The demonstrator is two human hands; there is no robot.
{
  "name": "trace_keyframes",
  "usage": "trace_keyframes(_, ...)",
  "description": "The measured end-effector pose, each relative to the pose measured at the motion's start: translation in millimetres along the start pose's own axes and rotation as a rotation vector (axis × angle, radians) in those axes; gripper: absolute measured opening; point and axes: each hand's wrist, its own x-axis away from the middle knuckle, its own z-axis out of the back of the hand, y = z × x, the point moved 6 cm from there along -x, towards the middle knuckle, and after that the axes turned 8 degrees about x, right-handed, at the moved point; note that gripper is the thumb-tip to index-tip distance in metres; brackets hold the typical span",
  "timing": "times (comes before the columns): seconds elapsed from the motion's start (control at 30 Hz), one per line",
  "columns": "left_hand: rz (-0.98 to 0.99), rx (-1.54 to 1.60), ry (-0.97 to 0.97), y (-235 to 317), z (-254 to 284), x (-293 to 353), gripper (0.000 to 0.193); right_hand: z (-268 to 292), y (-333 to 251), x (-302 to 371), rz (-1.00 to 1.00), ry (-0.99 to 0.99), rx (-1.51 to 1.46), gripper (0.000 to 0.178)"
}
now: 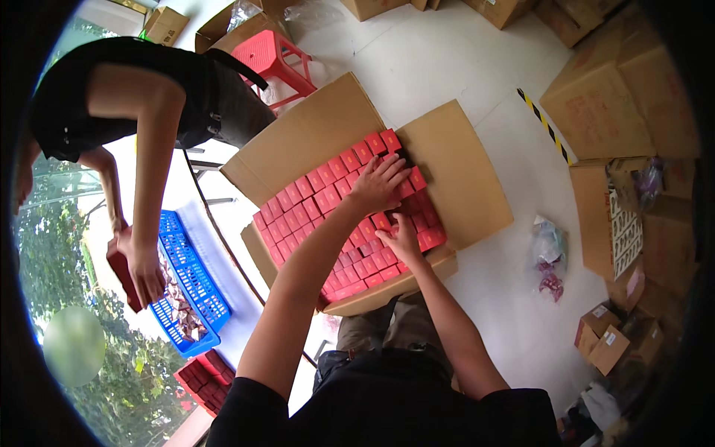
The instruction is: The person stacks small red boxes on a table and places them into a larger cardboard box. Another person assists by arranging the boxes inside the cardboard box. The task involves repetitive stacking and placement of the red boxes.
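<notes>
Near the middle of the frame, your left hand (380, 182) lies flat, fingers spread, on the top layer of small red boxes (313, 195) packed in rows inside an open cardboard carton (477, 186). It presses down and clamps on nothing. Just below it, your right hand (402, 237) rests on the same layer with fingers curled over a box or two; whether it has actually closed on one, you cannot tell from this angle.

Judging by their look, these boxes are light, stiff paperboard with smooth printed faces, so expect them to slide easily against each other and dent at the corners if you squeeze hard. Because they sit shoulder to shoulder, there is little room to get fingers down the sides; the likely way in is at a gap or the outer edge of a row, pinching one by its two opposite narrow sides. Press evenly with a flat palm when you settle a row, since a single fingertip may crush a lid.

At the left of the frame another person leans over a white table (223, 246), their hands (138, 261) holding a dark red box above a blue plastic basket (186, 279) of small packets. A red stool (272, 56) stands at upper centre, and more brown cartons (603, 104) are stacked along the right.
</notes>
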Motion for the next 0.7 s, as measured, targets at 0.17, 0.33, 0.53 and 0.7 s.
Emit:
trace_keyframes(0.17, -0.045, 0.028, 0.092, -5, 4, -2, 0.066, 19, -36, 7, 0.222, 0.029, 0.290, 0.057)
trace_keyframes(0.33, -0.133, -0.054, 0.141, -11, 15, -16, 0.052, 22, -35, 6, 0.052, 0.070, 0.434, 0.053)
trace_keyframes(0.53, -0.010, -0.072, 0.122, -30, 9, -38, 0.036, 103, -68, 40, 0.125, 0.244, 0.221, 0.047)
trace_keyframes(0.7, 0.124, -0.063, 0.189, -27, 5, -28, 0.035, 175, -53, -14, 0.098, 0.484, -0.431, 0.042)
